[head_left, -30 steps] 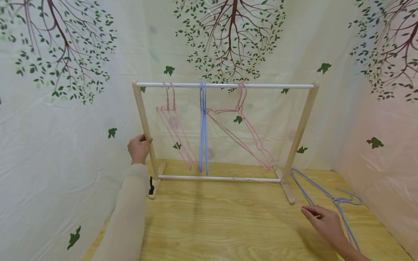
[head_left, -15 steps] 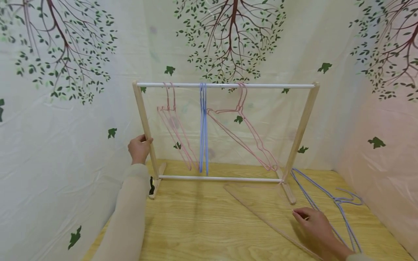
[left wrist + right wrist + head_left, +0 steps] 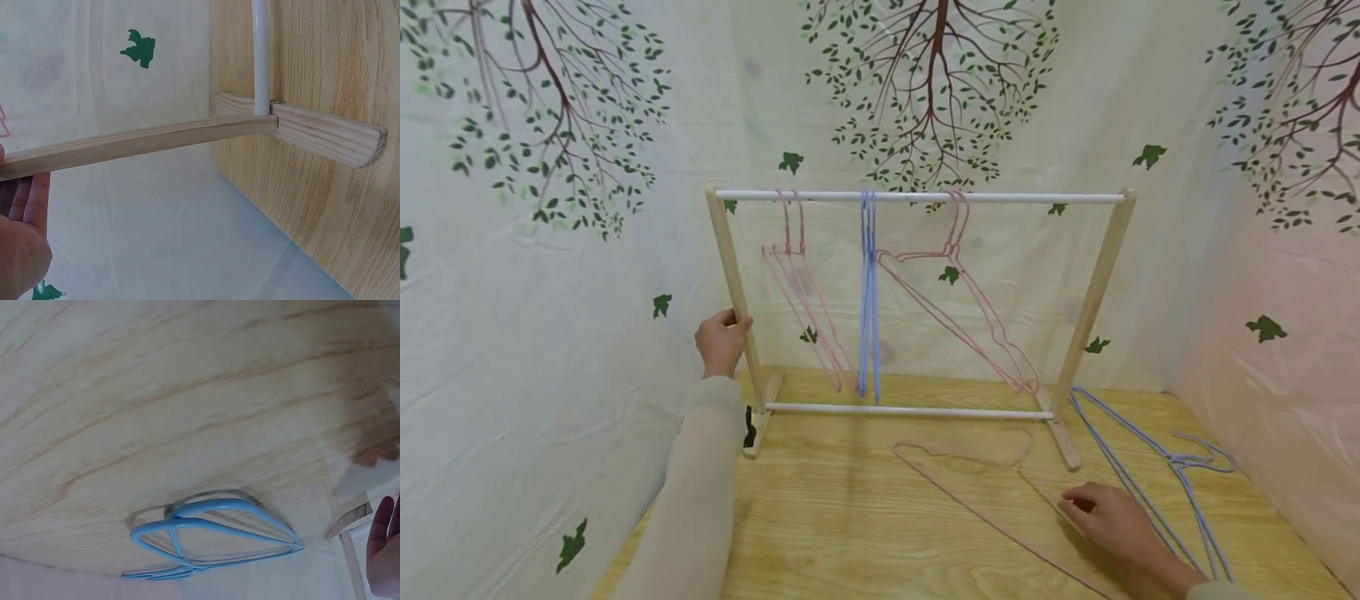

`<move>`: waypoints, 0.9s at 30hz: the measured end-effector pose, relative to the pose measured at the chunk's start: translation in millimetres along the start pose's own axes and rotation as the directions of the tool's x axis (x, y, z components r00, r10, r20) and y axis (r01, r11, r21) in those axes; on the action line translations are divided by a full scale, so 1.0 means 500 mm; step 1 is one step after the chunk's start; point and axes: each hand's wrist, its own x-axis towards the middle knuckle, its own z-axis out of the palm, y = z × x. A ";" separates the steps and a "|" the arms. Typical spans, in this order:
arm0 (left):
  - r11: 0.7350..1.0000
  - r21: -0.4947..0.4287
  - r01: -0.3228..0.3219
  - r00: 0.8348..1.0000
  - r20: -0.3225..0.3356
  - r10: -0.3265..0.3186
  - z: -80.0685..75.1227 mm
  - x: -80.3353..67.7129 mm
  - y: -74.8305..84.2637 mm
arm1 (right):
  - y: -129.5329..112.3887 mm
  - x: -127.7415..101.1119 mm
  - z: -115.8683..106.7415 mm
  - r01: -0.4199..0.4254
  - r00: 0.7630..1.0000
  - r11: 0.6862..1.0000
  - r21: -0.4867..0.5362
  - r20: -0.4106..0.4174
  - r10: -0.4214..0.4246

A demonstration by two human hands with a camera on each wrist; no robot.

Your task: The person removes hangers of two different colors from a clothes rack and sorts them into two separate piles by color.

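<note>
Left hand (image 3: 721, 342) is wrapped round the left wooden upright (image 3: 734, 292) of the rack (image 3: 917, 197), steadying it. Right hand (image 3: 1108, 521) is pinched on the pink hanger (image 3: 958, 487), which is held low over the tabletop (image 3: 865, 533) in front of the rack, hook end pointing left; contact with the wood cannot be told. Hung on the top rail: 2 pink hangers at the left (image 3: 801, 292), blue hangers in the middle (image 3: 868, 292), pink hangers at the right (image 3: 962, 308). Not yet hung: the held hanger and the blue hangers (image 3: 1157, 467) lying right of the rack.
</note>
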 end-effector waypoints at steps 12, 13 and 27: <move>1.000 0.006 0.011 1.000 0.019 -0.011 0.001 0.001 0.000 | -0.027 0.032 -0.034 -0.031 0.999 0.999 0.027 -0.025 0.032; 1.000 0.003 0.012 1.000 0.018 -0.012 0.001 0.001 -0.001 | -0.030 0.036 -0.036 -0.021 0.999 0.999 0.030 -0.036 0.022; 1.000 0.013 0.004 1.000 0.003 -0.004 0.004 0.001 -0.003 | -0.073 0.124 -0.089 0.092 0.951 0.993 0.073 -0.301 -0.066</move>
